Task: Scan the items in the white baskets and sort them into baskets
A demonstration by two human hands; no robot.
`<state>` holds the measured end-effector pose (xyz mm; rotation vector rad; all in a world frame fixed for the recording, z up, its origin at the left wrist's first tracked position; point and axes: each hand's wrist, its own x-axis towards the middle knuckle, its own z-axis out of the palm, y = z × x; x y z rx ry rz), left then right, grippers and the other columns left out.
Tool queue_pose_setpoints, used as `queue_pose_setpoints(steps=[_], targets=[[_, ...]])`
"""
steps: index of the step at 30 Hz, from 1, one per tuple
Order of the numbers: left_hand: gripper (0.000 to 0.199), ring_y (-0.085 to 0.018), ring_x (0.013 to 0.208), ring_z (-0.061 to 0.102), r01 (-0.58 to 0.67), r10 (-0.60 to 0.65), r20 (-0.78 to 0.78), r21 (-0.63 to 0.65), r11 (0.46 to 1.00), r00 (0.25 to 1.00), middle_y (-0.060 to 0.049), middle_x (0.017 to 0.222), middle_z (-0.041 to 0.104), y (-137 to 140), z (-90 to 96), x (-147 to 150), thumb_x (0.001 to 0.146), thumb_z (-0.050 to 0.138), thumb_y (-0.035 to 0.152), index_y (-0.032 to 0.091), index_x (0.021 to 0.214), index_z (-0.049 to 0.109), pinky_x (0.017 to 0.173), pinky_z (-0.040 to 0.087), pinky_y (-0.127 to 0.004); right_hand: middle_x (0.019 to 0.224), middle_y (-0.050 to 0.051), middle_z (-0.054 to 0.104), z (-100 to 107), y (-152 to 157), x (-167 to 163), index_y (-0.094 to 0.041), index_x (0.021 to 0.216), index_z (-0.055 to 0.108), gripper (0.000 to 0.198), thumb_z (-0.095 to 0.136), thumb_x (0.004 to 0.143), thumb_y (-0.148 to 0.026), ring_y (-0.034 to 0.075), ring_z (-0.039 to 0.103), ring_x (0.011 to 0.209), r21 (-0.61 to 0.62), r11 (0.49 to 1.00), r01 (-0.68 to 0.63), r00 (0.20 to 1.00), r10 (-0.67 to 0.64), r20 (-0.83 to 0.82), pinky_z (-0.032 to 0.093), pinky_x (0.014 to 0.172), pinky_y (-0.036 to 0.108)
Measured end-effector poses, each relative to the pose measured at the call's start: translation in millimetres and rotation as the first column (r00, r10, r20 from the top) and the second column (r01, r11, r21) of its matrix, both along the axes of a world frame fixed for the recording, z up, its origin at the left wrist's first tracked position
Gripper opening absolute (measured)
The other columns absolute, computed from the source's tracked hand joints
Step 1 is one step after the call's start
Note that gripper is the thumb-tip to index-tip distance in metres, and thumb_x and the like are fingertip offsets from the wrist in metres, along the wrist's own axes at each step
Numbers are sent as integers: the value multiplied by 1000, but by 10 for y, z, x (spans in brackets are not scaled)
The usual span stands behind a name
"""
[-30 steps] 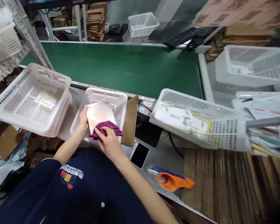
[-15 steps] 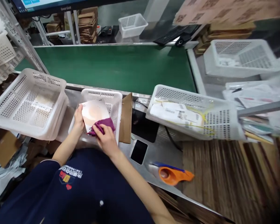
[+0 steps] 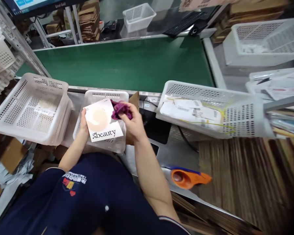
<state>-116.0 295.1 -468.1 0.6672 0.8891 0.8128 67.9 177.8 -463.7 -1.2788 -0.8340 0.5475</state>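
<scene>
White flat-faced package [image 3: 100,119] is clamped in the left hand [image 3: 83,124]; right hand [image 3: 135,124] pinches crumpled purple cloth [image 3: 117,109].

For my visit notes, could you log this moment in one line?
Left hand: holding white package | Right hand: gripping purple cloth | Package: above white basket, lettering visible | Beyond: green belt

The conveyor [image 3: 127,65] runs behind the far edge of the tabletop [image 3: 166,158]. Leftmost stand stacked baskets [image 3: 60,114]; right of them, a single basket [image 3: 119,147], the box [image 3: 100,120] over it between left hand [image 3: 84,122] and cloth [image 3: 121,110]. Farther right, an angled basket [image 3: 242,122] holds packets [image 3: 196,112] beside the far edge. What may be a tape dispenser [image 3: 197,178] lies by the front edge, left of stacked cardboard [image 3: 235,182].
</scene>
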Motion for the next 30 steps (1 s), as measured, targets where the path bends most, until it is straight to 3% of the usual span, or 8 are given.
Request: queue_pose_setpoints(steps=[3, 7, 9, 12, 15, 18, 25, 30], targets=[[79, -42, 135, 70, 51, -54, -45, -67, 996, 998, -22, 118, 81, 19, 2, 43, 98, 54, 88, 18, 122, 82, 119, 57, -56, 131, 5, 74, -121, -114, -61, -29, 131, 72, 57, 88, 81, -52, 27, 71, 119, 80, 992, 101, 894, -55, -445, 63, 106, 45], [48, -35, 140, 68, 85, -77, -234, 21, 996, 969, -15, 120, 82, -23, -26, 203, 104, 67, 65, 20, 112, 81, 129, 48, -52, 140, 9, 73, -273, -124, -411, -27, 137, 67, 68, 86, 82, -63, 29, 73, 123, 70, 992, 102, 802, -40, -596, 61, 112, 49], [39, -36, 139, 68, 110, -97, -263, 35, 993, 960, -15, 118, 82, -60, -5, 180, 100, 77, 58, 20, 106, 80, 129, 47, -53, 144, 14, 72, -356, -124, -550, -24, 140, 65, 66, 81, 90, -64, 30, 72, 128, 41, 990, 137, 878, -102, -468, 57, 118, 51], [71, -42, 136, 69, 246, -252, -90, -75, 966, 963, -18, 121, 80, -110, 97, -34, 88, 75, 86, 19, 113, 79, 118, 56, -59, 140, 17, 72, -443, -135, -649, -20, 138, 68, 55, 75, 97, -55, 31, 69, 132, 49, 983, 175, 982, -171, -84, 55, 120, 53], [107, -44, 134, 71, 309, -306, 72, -28, 951, 949, -17, 144, 74, -148, 210, -268, 59, 85, 100, 25, 134, 75, 108, 61, -57, 139, 17, 70, -448, -117, -695, -22, 141, 71, 46, 68, 103, -48, 31, 66, 135, 67, 986, 150, 977, -158, 143, 55, 120, 53], [125, -43, 133, 71, 290, -292, 39, 40, 956, 956, -15, 153, 69, -169, 235, -318, 40, 91, 101, 27, 138, 73, 110, 60, -57, 139, 17, 66, -414, -50, -729, -23, 147, 69, 46, 61, 107, -45, 31, 64, 134, 25, 990, 136, 971, -138, 196, 55, 119, 54], [118, -47, 149, 58, 246, -241, 134, -23, 969, 961, -23, 148, 71, -287, 15, -166, 69, 60, 113, 17, 135, 75, 113, 59, -58, 135, 20, 62, -379, 114, -685, -18, 156, 61, 64, 70, 99, -47, 39, 62, 130, -237, 951, 198, 941, -117, 318, 53, 117, 62], [96, -46, 147, 59, 180, -182, 136, 32, 983, 974, -21, 142, 73, -318, -49, -241, 79, 68, 96, 17, 132, 73, 114, 58, -59, 134, 23, 64, -331, 58, -580, -13, 144, 58, 53, 70, 100, -41, 39, 62, 129, -142, 962, 234, 906, -163, 392, 55, 113, 59]])
